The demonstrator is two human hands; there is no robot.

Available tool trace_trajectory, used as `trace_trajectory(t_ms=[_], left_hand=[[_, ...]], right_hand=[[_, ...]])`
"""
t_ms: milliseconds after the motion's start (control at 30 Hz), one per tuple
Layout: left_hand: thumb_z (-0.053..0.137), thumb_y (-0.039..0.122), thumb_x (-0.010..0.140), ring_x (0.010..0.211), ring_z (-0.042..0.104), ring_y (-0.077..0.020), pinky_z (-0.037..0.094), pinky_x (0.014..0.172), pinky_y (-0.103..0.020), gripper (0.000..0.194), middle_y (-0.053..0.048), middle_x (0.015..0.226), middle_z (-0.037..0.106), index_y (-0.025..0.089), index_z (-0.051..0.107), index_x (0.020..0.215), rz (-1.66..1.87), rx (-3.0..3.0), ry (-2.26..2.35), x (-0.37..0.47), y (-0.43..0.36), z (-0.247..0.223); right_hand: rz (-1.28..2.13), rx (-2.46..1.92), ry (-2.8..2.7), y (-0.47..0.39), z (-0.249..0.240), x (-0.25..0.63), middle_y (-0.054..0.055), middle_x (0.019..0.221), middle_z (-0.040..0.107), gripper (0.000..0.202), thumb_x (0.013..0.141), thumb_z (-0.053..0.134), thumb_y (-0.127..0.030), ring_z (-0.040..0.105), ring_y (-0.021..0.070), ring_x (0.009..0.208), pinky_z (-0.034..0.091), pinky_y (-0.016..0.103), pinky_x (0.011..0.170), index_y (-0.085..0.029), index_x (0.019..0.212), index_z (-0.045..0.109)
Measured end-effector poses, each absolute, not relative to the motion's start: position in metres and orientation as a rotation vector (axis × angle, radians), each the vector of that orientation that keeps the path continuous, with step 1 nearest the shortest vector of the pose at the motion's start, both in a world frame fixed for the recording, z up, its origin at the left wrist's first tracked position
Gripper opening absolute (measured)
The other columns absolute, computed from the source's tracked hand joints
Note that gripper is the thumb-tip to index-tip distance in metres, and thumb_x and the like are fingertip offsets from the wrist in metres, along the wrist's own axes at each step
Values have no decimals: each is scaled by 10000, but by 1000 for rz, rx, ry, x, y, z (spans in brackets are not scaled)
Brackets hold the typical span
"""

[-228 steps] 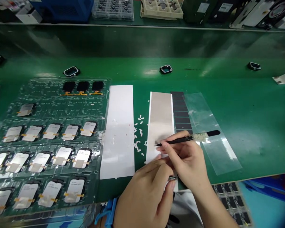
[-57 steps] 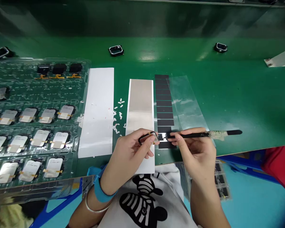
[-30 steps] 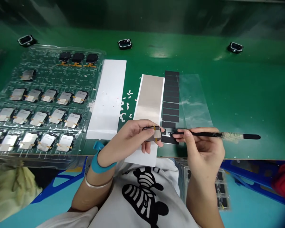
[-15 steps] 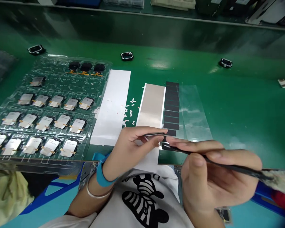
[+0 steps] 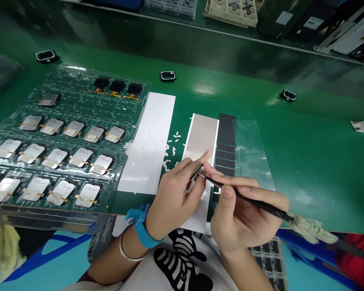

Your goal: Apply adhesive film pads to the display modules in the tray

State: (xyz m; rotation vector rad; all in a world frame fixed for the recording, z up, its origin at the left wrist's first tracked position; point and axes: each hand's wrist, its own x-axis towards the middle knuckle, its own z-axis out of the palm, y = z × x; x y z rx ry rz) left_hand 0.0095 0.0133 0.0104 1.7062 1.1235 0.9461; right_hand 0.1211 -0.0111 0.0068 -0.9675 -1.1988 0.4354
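Observation:
My left hand (image 5: 172,196) is closed, pinching a small flat dark-edged part (image 5: 195,173) between thumb and fingers; it is tilted, and it resembles the small screen modules in the tray, though fingers hide much of it. My right hand (image 5: 245,216) grips a slim black pointed tool (image 5: 261,205) like a pen, with its tip at the edge of that part. Ragged pale tape wraps the tool's rear. Below the hands lies a beige strip sheet (image 5: 202,135) with a white border. Beside it is a column of black rectangular pieces (image 5: 226,139).
At left, a clear plastic tray (image 5: 79,68) holds several screen modules. A white sheet (image 5: 153,133) overlaps its right side, near small white scraps (image 5: 174,151). Clear film (image 5: 253,149) lies right of the black pieces. Watch-like frames (image 5: 168,76) stand farther back, below a shelf (image 5: 230,32).
Both hands have drawn closer together, the right hand moving left. The part in my left hand is tilted more steeply, and the tool tip now meets its edge. The camera view has shifted slightly.

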Motion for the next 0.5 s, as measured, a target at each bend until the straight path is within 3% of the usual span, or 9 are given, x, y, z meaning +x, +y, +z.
trace_trajectory(t_ms=[200,333,500], left_hand=[[389,180,978,737,506,-149,427,654,-279,535,-28,895,542,227,364,1510,945,1679,1086,9,13,11],[348,227,1003,846,523,-180,446,756,-322,518,-57,986,567,228,342,1520,957,1670,1053,8,13,10],[324,272,1017,874,531,-202,449,774,-345,508,-65,981,559,224,343,1522,942,1642,1046,6,11,9]], right_hand=[[443,-917,-1115,-8,2,114,18,915,690,325,837,562,45,721,156,844,665,389,803,-202,1041,506],[422,-999,-1141,-8,2,114,2,897,690,311,852,574,3,727,168,824,669,429,791,-234,1040,499],[409,-1042,-1141,-6,2,115,0,875,695,281,855,593,-21,725,169,805,670,426,772,-239,1012,510]])
